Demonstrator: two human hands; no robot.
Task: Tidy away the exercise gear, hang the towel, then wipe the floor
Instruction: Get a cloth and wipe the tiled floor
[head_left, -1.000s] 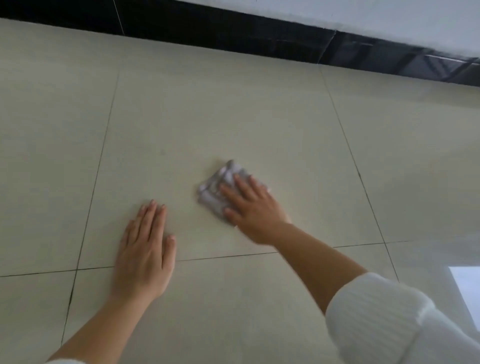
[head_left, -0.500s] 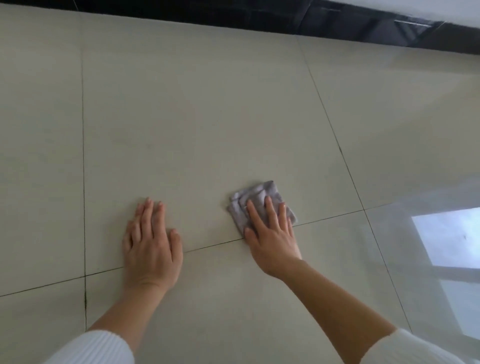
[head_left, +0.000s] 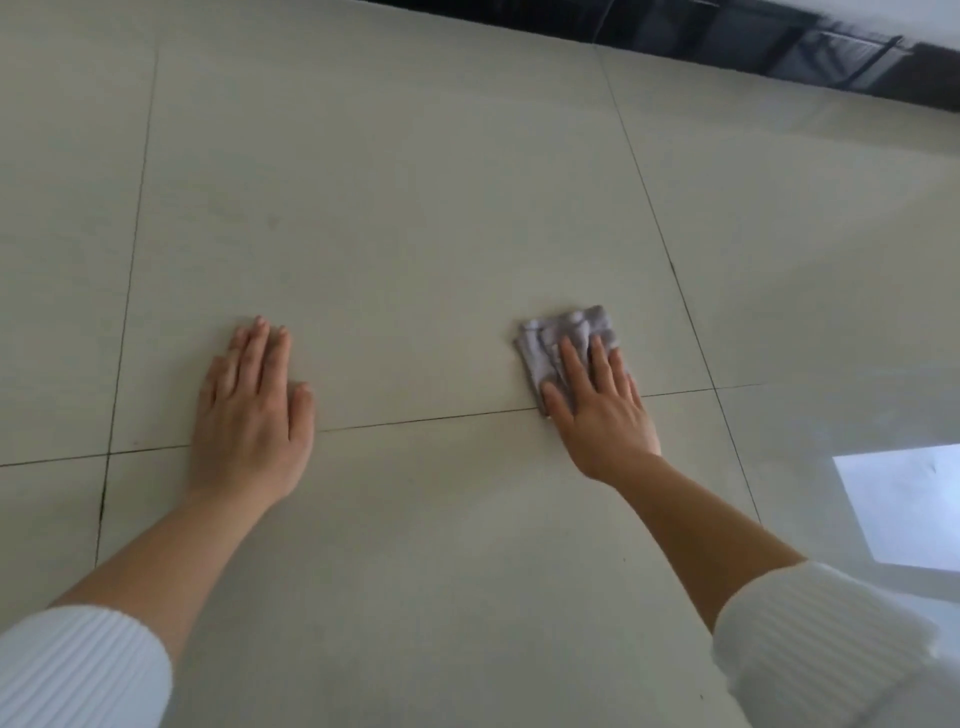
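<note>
While the left hand lies flat on the floor at the lower left of centre, palm down and fingers together and stretched out, holding nothing, the right hand presses down on a small grey cloth right of centre. That hand is flat as well, its fingers slightly spread across the near half of the cloth, pinning it to the tile rather than closing around it. The cloth is folded and crumpled into a rough square, its far edge poking out beyond the fingertips. It sits just above a dark grout line that runs across the frame and passes under both hands. The floor is pale beige tile, large squares, with a glossy sheen toward the right. A bright rectangular reflection shows at the right edge. Both forearms are bare, with white ribbed sleeves pushed up at the bottom corners. Along the upper right runs a black skirting strip at the foot of the wall.
</note>
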